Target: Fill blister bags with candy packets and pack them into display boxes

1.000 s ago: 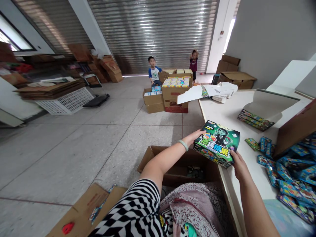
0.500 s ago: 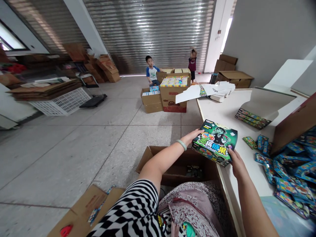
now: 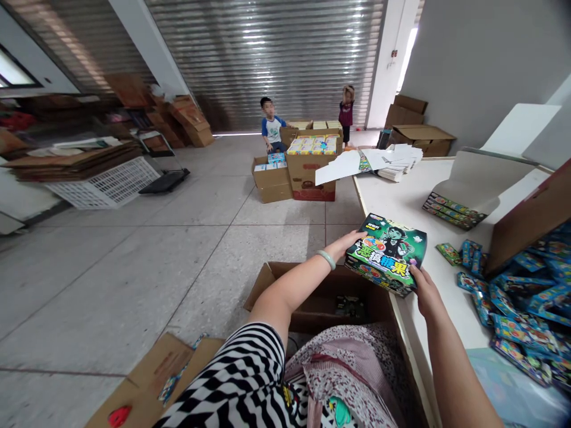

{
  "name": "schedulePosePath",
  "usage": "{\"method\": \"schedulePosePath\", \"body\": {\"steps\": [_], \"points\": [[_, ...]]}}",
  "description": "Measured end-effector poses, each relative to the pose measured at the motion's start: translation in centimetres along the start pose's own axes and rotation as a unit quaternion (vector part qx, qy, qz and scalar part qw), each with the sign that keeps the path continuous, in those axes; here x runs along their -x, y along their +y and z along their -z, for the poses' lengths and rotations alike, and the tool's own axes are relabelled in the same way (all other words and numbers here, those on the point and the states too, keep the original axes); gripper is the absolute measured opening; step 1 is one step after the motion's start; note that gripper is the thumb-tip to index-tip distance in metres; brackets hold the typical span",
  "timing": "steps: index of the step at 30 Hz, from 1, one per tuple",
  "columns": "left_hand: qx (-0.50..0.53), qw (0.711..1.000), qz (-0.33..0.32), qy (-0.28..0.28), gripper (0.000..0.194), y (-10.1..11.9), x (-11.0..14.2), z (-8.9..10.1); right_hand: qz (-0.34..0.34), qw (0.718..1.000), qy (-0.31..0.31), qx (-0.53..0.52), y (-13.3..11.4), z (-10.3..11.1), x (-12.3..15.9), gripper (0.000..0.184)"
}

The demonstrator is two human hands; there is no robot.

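Note:
Between my two hands is a closed green and black candy box (image 3: 386, 252), printed with a cartoon vampire and large lettering. My left hand (image 3: 345, 245) grips its left side and my right hand (image 3: 423, 291) its right side, with the thumb on the top face. The box is slightly tilted over the white table's left edge. Below it stands an open cardboard carton (image 3: 307, 297), with a similar dark green box (image 3: 350, 306) lying inside. The fingers under the candy box are hidden.
On the white table (image 3: 401, 199) lie flat white cartons (image 3: 379, 161), an open display box (image 3: 459, 205) and many small blue candy packets (image 3: 517, 333). Two people are near filled cartons (image 3: 312, 172) by the shutter. Flattened cardboard (image 3: 147, 380) lies on the floor at left.
The view has shifted slightly. Both hands keep hold of the candy box, which stays in nearly the same place above the carton and table edge.

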State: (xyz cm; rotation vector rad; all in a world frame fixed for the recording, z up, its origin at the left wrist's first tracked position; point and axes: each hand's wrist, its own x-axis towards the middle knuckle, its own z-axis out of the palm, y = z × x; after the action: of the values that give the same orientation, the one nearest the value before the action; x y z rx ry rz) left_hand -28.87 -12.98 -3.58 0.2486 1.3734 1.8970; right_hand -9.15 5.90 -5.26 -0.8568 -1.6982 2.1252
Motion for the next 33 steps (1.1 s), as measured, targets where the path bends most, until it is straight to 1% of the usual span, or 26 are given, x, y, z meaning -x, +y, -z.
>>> {"method": "schedulePosePath", "body": {"steps": [9,15,18,24,30,33], "points": [[-0.003,1.000,0.000,0.001,0.043,0.1,0.1,-0.1,-0.002,1.000,0.002,0.000,-0.1,0.0,0.1,0.069],[-0.008,1.000,0.001,0.003,0.044,0.0,0.1,-0.1,0.007,1.000,0.005,0.011,-0.2,-0.1,0.4,0.064],[-0.009,1.000,0.001,0.001,0.045,0.1,0.2,-0.1,0.004,1.000,0.012,0.009,-0.3,-0.1,0.4,0.063],[-0.010,1.000,0.000,0.004,0.043,0.2,0.4,-0.2,-0.001,1.000,0.007,0.000,-0.6,-0.3,0.6,0.061],[-0.006,1.000,0.007,0.007,0.042,0.2,0.3,-0.2,0.007,1.000,0.015,-0.001,-0.9,-0.7,1.2,0.062],[-0.004,1.000,0.010,0.008,0.042,0.2,0.3,-0.3,0.003,1.000,0.000,0.005,-1.0,-0.6,1.3,0.064]]}}
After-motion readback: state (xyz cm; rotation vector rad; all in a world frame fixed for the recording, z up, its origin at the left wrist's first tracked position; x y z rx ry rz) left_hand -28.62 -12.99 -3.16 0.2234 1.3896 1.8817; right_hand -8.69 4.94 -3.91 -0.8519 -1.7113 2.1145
